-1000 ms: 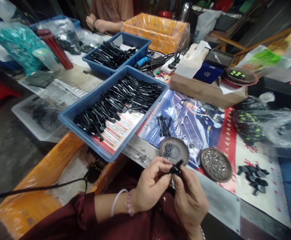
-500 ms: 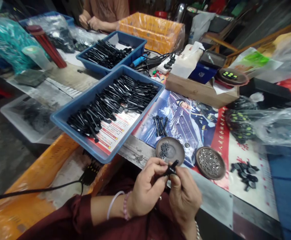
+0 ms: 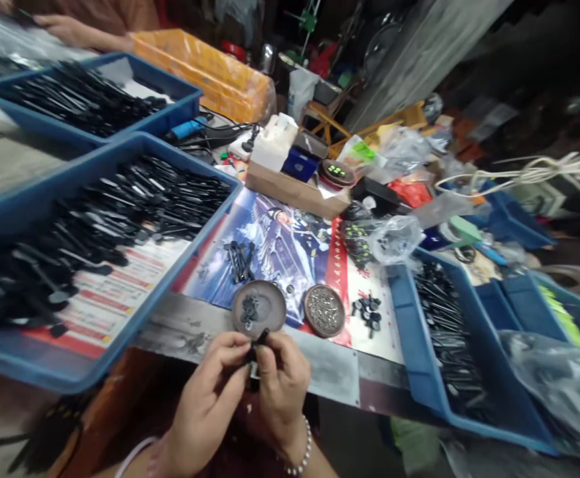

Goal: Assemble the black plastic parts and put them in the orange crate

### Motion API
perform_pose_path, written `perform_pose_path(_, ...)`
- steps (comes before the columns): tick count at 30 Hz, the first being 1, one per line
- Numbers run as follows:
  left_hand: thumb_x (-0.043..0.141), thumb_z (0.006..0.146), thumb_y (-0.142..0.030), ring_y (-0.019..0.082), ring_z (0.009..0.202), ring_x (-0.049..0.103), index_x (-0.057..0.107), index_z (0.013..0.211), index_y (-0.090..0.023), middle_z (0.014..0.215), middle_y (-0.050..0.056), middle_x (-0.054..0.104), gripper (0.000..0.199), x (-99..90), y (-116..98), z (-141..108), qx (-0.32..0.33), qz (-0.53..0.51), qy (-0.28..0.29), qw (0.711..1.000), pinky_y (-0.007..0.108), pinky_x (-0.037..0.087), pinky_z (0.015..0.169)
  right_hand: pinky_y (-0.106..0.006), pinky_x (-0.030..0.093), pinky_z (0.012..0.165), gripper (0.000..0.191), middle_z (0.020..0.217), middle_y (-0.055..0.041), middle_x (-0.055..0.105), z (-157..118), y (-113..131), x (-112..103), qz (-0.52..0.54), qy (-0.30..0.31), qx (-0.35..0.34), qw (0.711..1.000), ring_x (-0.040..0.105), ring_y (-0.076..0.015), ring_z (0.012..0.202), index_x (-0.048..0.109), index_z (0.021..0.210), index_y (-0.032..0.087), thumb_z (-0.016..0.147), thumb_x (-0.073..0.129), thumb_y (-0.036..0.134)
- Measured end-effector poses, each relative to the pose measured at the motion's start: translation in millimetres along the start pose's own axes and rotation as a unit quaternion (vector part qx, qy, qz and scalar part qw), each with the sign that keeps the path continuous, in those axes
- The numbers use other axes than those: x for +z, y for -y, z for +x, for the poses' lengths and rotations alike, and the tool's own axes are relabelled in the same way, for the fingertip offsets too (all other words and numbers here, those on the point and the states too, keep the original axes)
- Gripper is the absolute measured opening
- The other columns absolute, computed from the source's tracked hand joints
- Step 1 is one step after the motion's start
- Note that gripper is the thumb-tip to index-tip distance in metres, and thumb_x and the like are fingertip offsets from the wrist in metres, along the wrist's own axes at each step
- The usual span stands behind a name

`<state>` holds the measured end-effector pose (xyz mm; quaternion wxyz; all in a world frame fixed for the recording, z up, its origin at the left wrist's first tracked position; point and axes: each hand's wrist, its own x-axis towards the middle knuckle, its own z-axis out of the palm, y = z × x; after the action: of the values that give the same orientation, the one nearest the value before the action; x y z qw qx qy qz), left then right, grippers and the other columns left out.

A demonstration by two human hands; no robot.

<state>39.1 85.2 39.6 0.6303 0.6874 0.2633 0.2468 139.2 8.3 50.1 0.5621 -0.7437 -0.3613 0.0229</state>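
Observation:
Close to the table's front edge, my left hand (image 3: 214,392) and my right hand (image 3: 284,378) pinch one small black plastic part (image 3: 258,344) between them. Fingertips cover much of it, so its full shape is hidden. Just beyond my fingers sits a round brown dish (image 3: 274,307) with small dark pieces on its left side. To its right, another dish (image 3: 307,321) is full of small shiny metal pins (image 3: 325,309). Several slim black parts (image 3: 240,261) lie on the printed poster (image 3: 210,275), and a loose pile of short black parts (image 3: 368,312) rests farther right.
A large blue tray (image 3: 170,271) of black parts stands on the left, another blue tray (image 3: 135,125) behind it. On the right is a blue bin (image 3: 412,352) of black parts. A cardboard box (image 3: 290,190) and orange crate (image 3: 204,73) stand behind. A co-worker's hand (image 3: 65,30) shows top left.
The view has swung right, bringing the right-hand blue bins into sight. Both hands still hold the black part, which now shows less between the fingers.

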Motion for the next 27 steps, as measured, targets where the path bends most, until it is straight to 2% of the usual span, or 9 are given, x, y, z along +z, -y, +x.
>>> perform_pose_path(3, 0.057, 0.090, -0.028, 0.018, 0.105, 0.066, 0.067, 0.101, -0.021, 0.120, 0.007, 0.061, 0.016, -1.9, 1, 4, -0.020, 0.015, -0.036, 0.999, 0.021, 0.054, 0.089, -0.028, 0.049, 0.067, 0.017, 0.087, -0.0043, 0.061, -2, 1, 3, 0.070, 0.037, 0.052, 0.996, 0.060, -0.0176, 0.077, 0.061, 0.103, 0.018, 0.092, 0.057, 0.030)
perform_pose_path(5, 0.058, 0.089, -0.032, 0.019, 0.103, 0.067, 0.067, 0.100, -0.020, 0.119, 0.008, 0.062, 0.018, -1.7, 1, 6, -0.035, 0.019, -0.043, 0.998, 0.022, 0.055, 0.087, -0.027, 0.045, 0.063, 0.015, 0.080, -0.0028, 0.058, -3, -3, 4, 0.056, 0.047, 0.052, 0.996, 0.057, -0.0166, 0.071, 0.061, 0.092, 0.018, 0.093, 0.054, 0.032)
perform_pose_path(9, 0.060, 0.087, -0.034, 0.021, 0.103, 0.067, 0.069, 0.098, -0.019, 0.118, 0.009, 0.064, 0.020, 1.2, 5, 5, -0.049, 0.028, -0.024, 0.998, 0.023, 0.055, 0.088, -0.027, 0.028, 0.050, 0.042, 0.059, 0.0020, 0.043, 0, -15, 5, -0.019, 0.072, 0.025, 0.997, 0.042, -0.0125, 0.052, 0.043, 0.064, 0.021, 0.102, 0.032, 0.033)
perform_pose_path(16, 0.063, 0.084, -0.035, 0.022, 0.103, 0.068, 0.070, 0.097, -0.021, 0.118, 0.008, 0.066, 0.020, 4.1, 4, 8, -0.064, 0.011, -0.032, 0.997, 0.025, 0.057, 0.085, -0.030, 0.034, 0.058, 0.035, 0.072, -0.0043, 0.053, 4, -20, 1, -0.071, 0.046, -0.060, 0.995, 0.049, -0.0180, 0.065, 0.052, 0.079, 0.019, 0.098, 0.041, 0.046)
perform_pose_path(18, 0.064, 0.083, -0.034, 0.022, 0.103, 0.068, 0.071, 0.096, -0.021, 0.116, 0.007, 0.067, 0.019, 4.6, 2, 9, -0.063, 0.010, -0.036, 0.997, 0.025, 0.057, 0.086, -0.029, 0.029, 0.053, 0.043, 0.065, -0.0019, 0.049, 5, -24, 0, -0.074, 0.076, -0.045, 0.993, 0.046, -0.0160, 0.058, 0.049, 0.070, 0.020, 0.099, 0.037, 0.050)
perform_pose_path(20, 0.065, 0.082, -0.035, 0.023, 0.099, 0.069, 0.072, 0.094, -0.021, 0.114, 0.007, 0.068, 0.020, 5.4, 0, 10, -0.068, 0.009, -0.038, 0.997, 0.024, 0.059, 0.079, -0.028, 0.028, 0.050, 0.051, 0.059, 0.0002, 0.046, 7, -29, -2, -0.012, 0.081, -0.001, 0.997, 0.043, -0.0145, 0.052, 0.046, 0.065, 0.021, 0.100, 0.030, 0.053)
perform_pose_path(23, 0.067, 0.079, -0.038, 0.023, 0.092, 0.071, 0.073, 0.096, -0.021, 0.109, 0.008, 0.070, 0.025, 6.4, 0, 12, -0.083, 0.016, -0.042, 0.996, 0.021, 0.060, 0.066, -0.026, 0.035, 0.049, 0.039, 0.068, 0.0006, 0.048, 9, -32, -6, 0.066, 0.027, 0.066, 0.995, 0.044, -0.0137, 0.054, 0.053, 0.083, 0.021, 0.101, 0.028, 0.046)
perform_pose_path(25, 0.069, 0.077, -0.040, 0.024, 0.096, 0.070, 0.075, 0.095, -0.022, 0.109, 0.008, 0.071, 0.027, 6.8, 1, 13, -0.082, 0.019, -0.046, 0.995, 0.022, 0.060, 0.071, -0.025, 0.040, 0.052, 0.025, 0.085, -0.0012, 0.050, 10, -29, -8, 0.067, 0.004, 0.083, 0.994, 0.045, -0.0131, 0.060, 0.049, 0.107, 0.021, 0.092, 0.050, 0.040)
perform_pose_path(27, 0.071, 0.075, -0.042, 0.025, 0.099, 0.070, 0.076, 0.095, -0.022, 0.110, 0.007, 0.071, 0.028, 6.9, 2, 13, -0.084, 0.012, -0.035, 0.996, 0.023, 0.059, 0.077, -0.024, 0.041, 0.053, 0.053, 0.094, -0.0016, 0.049, 11, -25, -8, 0.074, -0.002, 0.114, 0.991, 0.045, -0.0120, 0.063, 0.042, 0.118, 0.023, 0.074, 0.070, 0.032)
